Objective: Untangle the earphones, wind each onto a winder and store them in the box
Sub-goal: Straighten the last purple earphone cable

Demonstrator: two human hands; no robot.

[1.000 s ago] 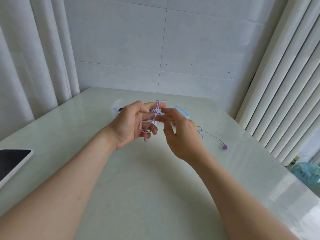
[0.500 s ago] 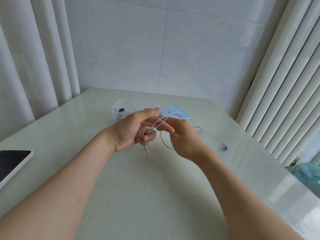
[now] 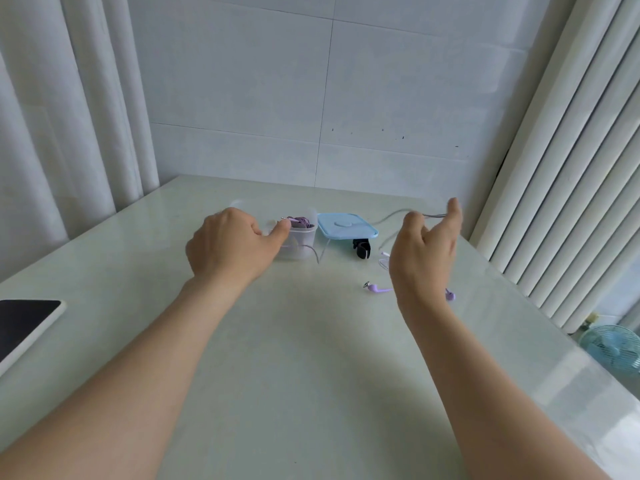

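Forearms enter from bottom edge over pale table (image 3: 311, 393). Tablet (image 3: 24, 323), dark screen, lies at the near left edge.

Right hand (image 3: 424, 258) is raised above the table, palm turned inward, with the thumb and fingers curled. It holds the earphone cable (image 3: 398, 213), which crosses between thumb and forefinger; the cable is motion-blurred. One earbud (image 3: 374, 288) lies on the table just left of the right wrist, and the second earbud (image 3: 450, 295) just right of it. Both are purple and apart from each other.

Left hand (image 3: 232, 251) has its back to the camera and its fingers curled under, with the thumb tip at the box rim. The blurred cable leaves from below the thumb, so this reads as a grip on the cable. The exact pinch point is hidden.

Box (image 3: 298, 245), clear plastic, sits open just beyond the left hand, with a wound purple earphone (image 3: 302, 221) inside. Its blue lid (image 3: 346, 226) lies just right of it. Black winder (image 3: 362, 249) lies at the lid's near right corner.

Tiled wall (image 3: 311, 98) stands behind, with curtains (image 3: 69, 116) on both sides. Fan (image 3: 613, 348) is at the far right, below table level.
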